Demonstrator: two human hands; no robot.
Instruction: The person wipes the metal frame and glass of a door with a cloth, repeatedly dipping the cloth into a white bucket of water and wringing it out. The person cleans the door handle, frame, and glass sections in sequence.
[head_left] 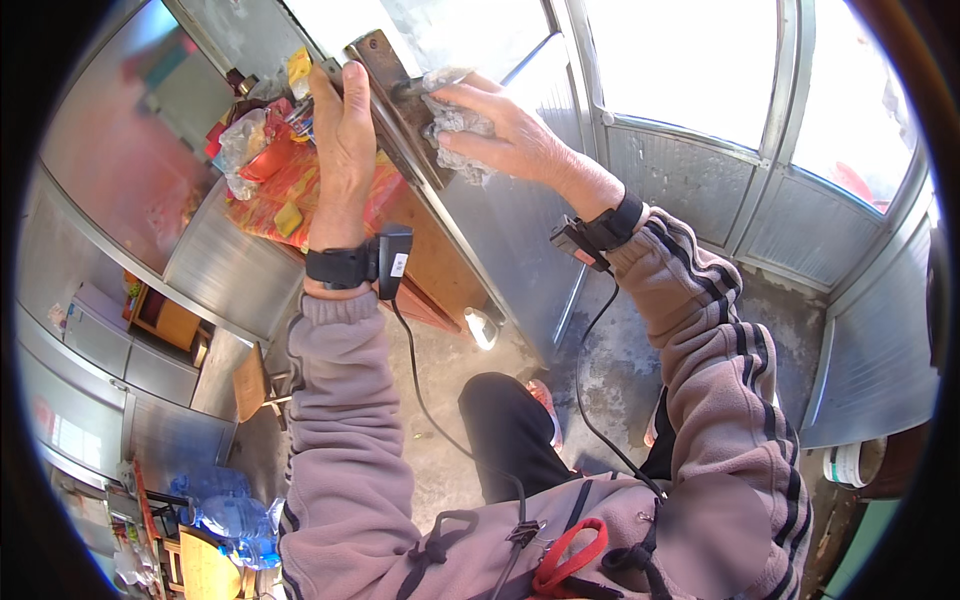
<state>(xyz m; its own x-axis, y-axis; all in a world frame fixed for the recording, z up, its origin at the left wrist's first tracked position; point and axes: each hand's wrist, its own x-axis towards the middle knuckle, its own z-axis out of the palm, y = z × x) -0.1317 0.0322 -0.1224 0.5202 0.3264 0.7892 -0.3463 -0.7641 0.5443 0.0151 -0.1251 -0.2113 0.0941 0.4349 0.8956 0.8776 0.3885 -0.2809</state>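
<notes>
A metal-framed door stands ajar in front of me, with a long brownish lock plate and a handle along its edge. My left hand grips the door's edge beside the plate, thumb up; its other fingers are partly hidden. In my right hand is a crumpled grey-white cloth, pinched between thumb and fingers. The cloth touches the handle side of the lock plate and hides part of it. A black strap with a small cabled device sits on each wrist.
Left of the door, a table with a red-orange cover holds plastic bags and a yellow sponge-like piece. A wooden stool and blue plastic bottles stand lower left. Glazed metal panels rise at right, near a white bucket.
</notes>
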